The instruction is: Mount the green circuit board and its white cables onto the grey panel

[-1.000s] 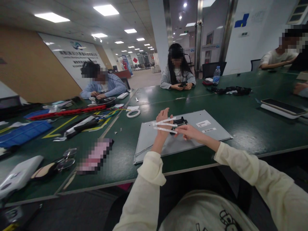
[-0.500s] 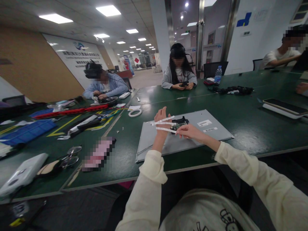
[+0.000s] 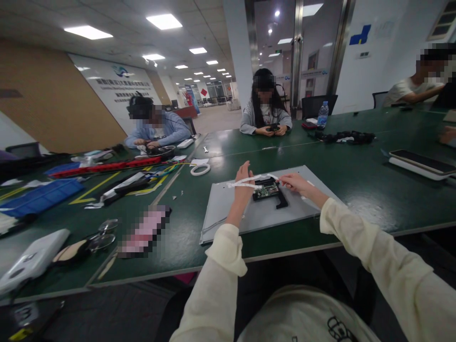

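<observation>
A white tape strip runs between my two hands. My right hand pinches its right end between thumb and fingers. My left hand is raised with fingers stretched, and white strips lie across its back. Under the hands is a flat grey panel on the table. On the panel lies a black bracket with a green circuit board at its middle. Part of the board's left side is hidden behind my left hand.
Left of the panel are a roll of white tape, a pink phone-shaped item, glasses and a blue tray. A phone on a white box is at the right. Two people sit across the green table.
My right hand has moved up and right with a strip end, uncovering more of the board and bracket. Fewer strips now span my left hand. The view has tilted slightly.
</observation>
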Available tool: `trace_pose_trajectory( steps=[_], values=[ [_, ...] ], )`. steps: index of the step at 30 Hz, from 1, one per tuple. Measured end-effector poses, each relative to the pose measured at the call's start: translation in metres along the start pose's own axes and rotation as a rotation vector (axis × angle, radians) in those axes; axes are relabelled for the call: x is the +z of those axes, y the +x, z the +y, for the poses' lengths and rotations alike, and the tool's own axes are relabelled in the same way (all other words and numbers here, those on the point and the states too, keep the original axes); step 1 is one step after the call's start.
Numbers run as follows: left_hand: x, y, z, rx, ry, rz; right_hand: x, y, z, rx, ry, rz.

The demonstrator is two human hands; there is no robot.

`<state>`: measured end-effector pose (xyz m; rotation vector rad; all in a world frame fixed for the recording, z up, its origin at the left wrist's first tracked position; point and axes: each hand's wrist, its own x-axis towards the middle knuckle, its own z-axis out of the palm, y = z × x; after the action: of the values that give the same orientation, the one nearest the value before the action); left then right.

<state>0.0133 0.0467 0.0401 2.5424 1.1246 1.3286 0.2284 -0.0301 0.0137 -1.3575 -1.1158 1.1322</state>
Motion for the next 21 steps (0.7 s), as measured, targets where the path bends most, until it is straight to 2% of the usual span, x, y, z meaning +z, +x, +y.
trace_pose_trajectory(
  steps=[6, 16, 21],
  values=[
    [0.007, 0.005, 0.003, 0.010, 0.085, -0.149, 0.004, 0.004, 0.008, 0.009, -0.111, 0.036],
    [0.033, -0.003, -0.003, 0.096, 0.154, -0.452, 0.006, 0.009, 0.011, 0.046, -0.105, 0.112],
    [0.033, -0.004, -0.003, 0.137, 0.153, -0.597, 0.007, 0.004, 0.009, 0.038, -0.184, 0.144]
  ],
)
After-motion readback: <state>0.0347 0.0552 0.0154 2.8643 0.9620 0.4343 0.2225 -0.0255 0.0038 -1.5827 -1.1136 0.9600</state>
